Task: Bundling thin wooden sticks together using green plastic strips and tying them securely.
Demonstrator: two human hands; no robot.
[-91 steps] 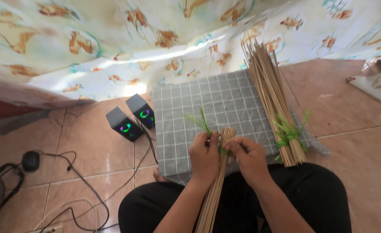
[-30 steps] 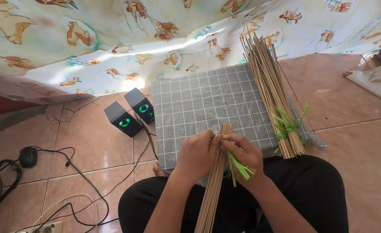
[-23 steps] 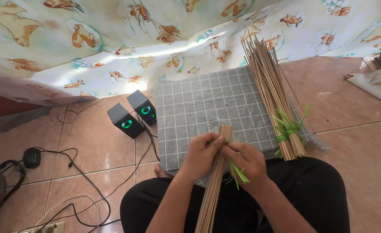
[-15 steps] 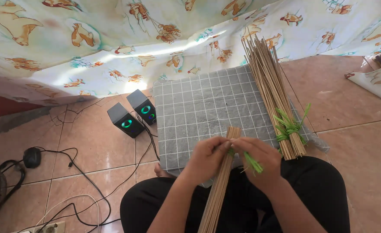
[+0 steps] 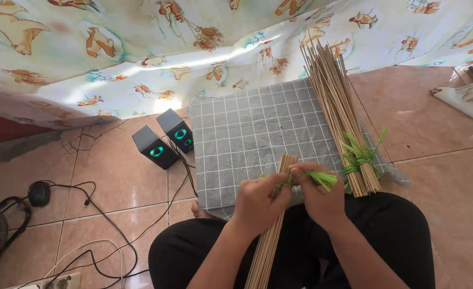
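Note:
A bundle of thin tan sticks (image 5: 271, 235) runs from my lap up onto the grey checked mat (image 5: 247, 134). My left hand (image 5: 258, 200) is wrapped around this bundle near its top. My right hand (image 5: 317, 195) pinches a green strip (image 5: 319, 178) that passes around the sticks, its loose ends sticking out to the right. A larger bundle of sticks (image 5: 338, 107), tied with a green strip (image 5: 357, 155), lies along the mat's right edge.
Two small black speakers (image 5: 164, 140) with green lights stand on the tiled floor left of the mat. Black cables (image 5: 86, 214), a round black object (image 5: 38, 192) and a socket strip (image 5: 59, 281) lie at the left. A patterned cloth (image 5: 140, 48) hangs behind.
The green strip has gone from upright above the bundle to wrapped around it, its ends now pulled out to the right by my right hand. Both hands shifted slightly on the sticks.

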